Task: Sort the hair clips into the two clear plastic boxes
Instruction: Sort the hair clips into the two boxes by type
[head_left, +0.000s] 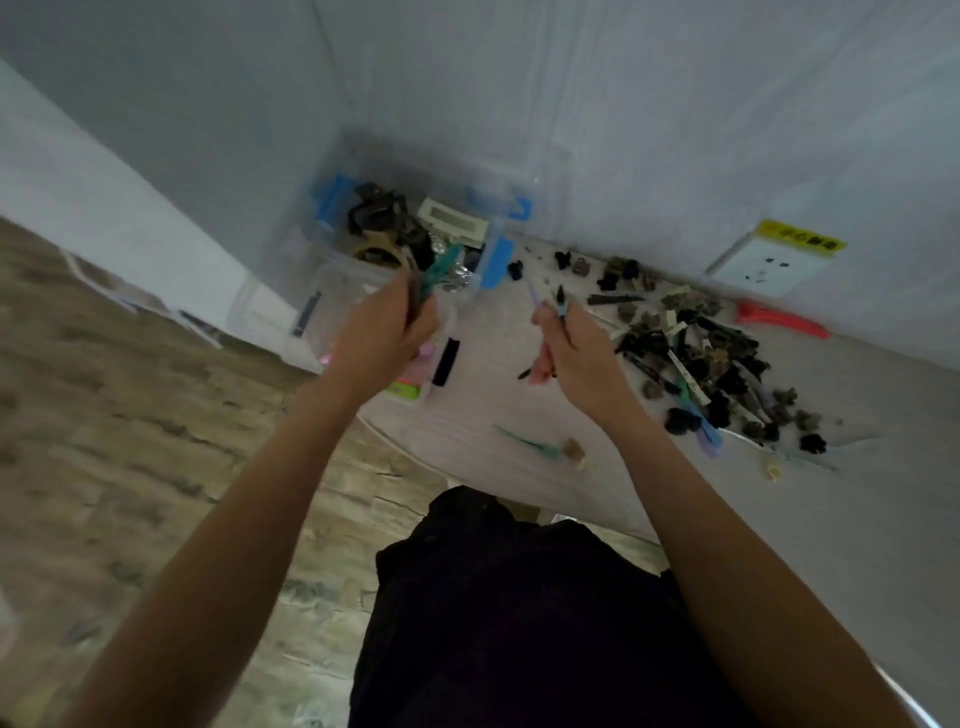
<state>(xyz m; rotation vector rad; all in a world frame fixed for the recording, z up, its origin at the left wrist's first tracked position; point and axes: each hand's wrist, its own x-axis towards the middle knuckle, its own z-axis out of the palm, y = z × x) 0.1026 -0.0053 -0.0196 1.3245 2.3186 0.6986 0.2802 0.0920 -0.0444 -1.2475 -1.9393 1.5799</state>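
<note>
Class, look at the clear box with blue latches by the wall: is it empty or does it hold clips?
It holds clips: the clear box shows dark and cream clips piled inside.

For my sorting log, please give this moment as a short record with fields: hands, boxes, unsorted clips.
left hand: left hand grips long slim clips, one teal
right hand: right hand pinches thin clips, purple and dark
far box: clear plastic box with blue latches, holds dark claw clips
near box: clear plastic box, holds few flat clips
unsorted: mixed pile of dark and beige clips on table
</note>
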